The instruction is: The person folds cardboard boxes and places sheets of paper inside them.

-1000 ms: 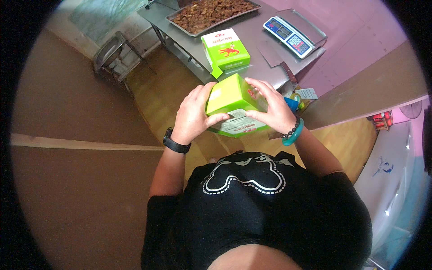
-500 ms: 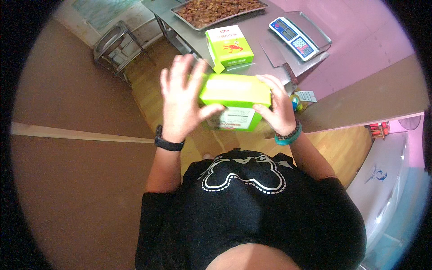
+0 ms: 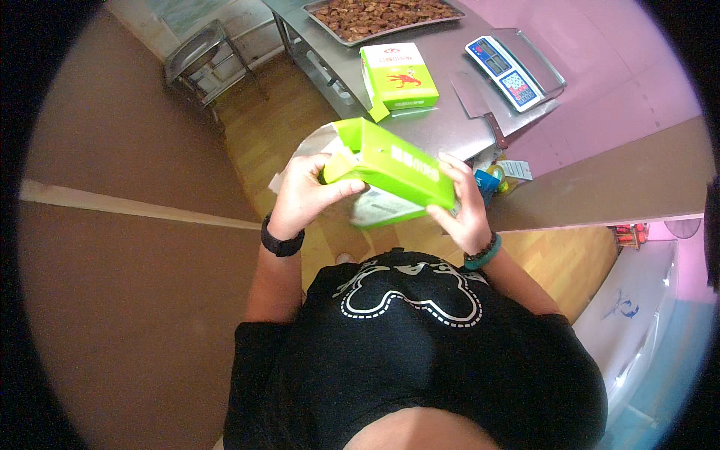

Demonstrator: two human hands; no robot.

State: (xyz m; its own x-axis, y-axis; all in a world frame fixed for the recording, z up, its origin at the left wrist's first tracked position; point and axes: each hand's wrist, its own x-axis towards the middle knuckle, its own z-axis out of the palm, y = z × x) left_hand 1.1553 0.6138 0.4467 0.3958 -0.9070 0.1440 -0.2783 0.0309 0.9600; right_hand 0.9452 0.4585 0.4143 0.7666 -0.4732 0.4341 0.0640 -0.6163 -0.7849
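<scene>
While the right hand (image 3: 466,214) clasps one end of a glossy bright-green cardboard box (image 3: 409,176), thumb on the near side and fingers over the far one, the left hand (image 3: 300,196) pinches the opposite end between thumb and curled fingers; how far those fingers reach into the opening cannot be told. Half a second ago the left hand was spread wide, its fingers raised beside the box, which looked closed; now that end gapes, and a pale grey-white inner surface shows behind the hand. The box is in the air between both hands, in front of the body and short of the table, and it has turned so that its long green side slopes down toward the right hand. A black wristband (image 3: 282,238) circles the left wrist, a teal bangle (image 3: 481,253) the right.

Beyond the hands, on a grey metal table (image 3: 450,139), a second green-and-white box with a red picture (image 3: 401,79) lies near the edge, one flap sticking out, just as before. To its right rest a broad-bladed cleaver with a brown handle (image 3: 495,130) and a white-and-blue digital scale (image 3: 504,71); farthest off is a shallow metal tray (image 3: 405,31) of brown food pieces (image 3: 382,16)
</scene>
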